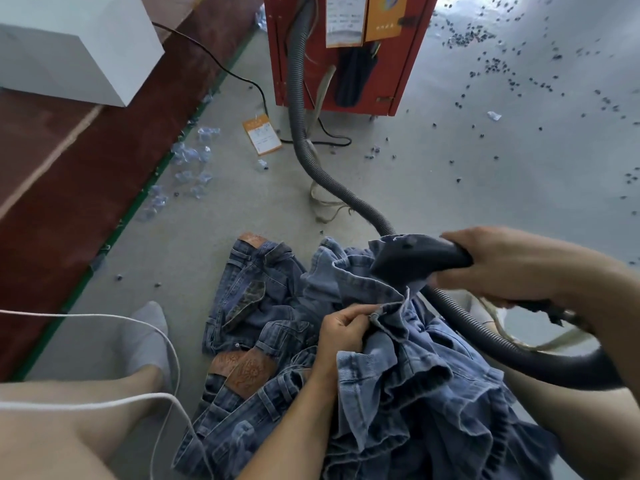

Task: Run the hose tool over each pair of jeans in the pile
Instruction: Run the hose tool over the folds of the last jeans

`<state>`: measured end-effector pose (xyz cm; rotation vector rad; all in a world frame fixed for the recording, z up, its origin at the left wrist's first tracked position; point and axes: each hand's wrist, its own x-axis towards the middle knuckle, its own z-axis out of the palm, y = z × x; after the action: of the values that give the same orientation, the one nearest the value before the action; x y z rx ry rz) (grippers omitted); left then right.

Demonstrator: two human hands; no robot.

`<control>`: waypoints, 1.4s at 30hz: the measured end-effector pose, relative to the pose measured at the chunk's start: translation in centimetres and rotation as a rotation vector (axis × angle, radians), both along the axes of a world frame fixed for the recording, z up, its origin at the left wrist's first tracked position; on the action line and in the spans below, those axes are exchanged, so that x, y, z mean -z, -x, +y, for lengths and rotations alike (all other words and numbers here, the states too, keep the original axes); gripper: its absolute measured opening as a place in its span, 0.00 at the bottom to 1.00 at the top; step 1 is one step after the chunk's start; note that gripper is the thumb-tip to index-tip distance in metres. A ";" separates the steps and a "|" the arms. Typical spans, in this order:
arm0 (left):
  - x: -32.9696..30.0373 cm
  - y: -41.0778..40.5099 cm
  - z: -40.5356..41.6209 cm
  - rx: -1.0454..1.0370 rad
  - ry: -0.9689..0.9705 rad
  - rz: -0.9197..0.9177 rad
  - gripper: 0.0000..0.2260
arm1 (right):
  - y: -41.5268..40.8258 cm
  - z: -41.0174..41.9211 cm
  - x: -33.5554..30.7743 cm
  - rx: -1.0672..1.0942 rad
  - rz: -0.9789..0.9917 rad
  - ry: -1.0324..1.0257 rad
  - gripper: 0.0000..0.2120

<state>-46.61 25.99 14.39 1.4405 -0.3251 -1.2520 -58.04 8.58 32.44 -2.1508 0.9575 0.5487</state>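
Head view: left hand (341, 329) pinched jeans (391, 358) hem; right hand (502, 268) gripped hose tool (412, 259), nozzle against denim. Best: hold cloth taut, sweep slowly.

Soft, even daylight fills the scene, brightest at the upper right, where the grey floor (519, 140) washes out to a pale glare. Shadows are faint and diffuse. The wide-angle lens bends straight lines near the edges, and the white box (69, 46) at upper left looks slightly soft. Fine detail is smeared by compression.

red cabinet (346, 64), white box (76, 46), orange tag (262, 134)
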 end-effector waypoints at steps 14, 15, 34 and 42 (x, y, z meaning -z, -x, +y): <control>-0.6 1.8 0.1 -0.128 0.005 -0.235 0.12 | 0.3 0.7 -0.5 0.088 0.078 -0.101 0.06; -0.7 1.9 0.2 -0.147 -0.003 -0.252 0.11 | 0.4 0.4 -0.7 0.124 0.068 -0.072 0.06; -0.3 3.0 -1.6 -0.397 -0.155 -0.150 0.12 | -1.4 3.0 1.3 -0.033 0.188 0.405 0.10; -0.2 2.7 -1.3 -0.393 -0.148 -0.018 0.07 | -1.8 3.5 1.9 -0.080 0.230 0.336 0.07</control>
<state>-49.30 24.71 14.55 1.5517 0.0424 -0.9575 -56.21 12.09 30.50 -2.4715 1.1601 0.7297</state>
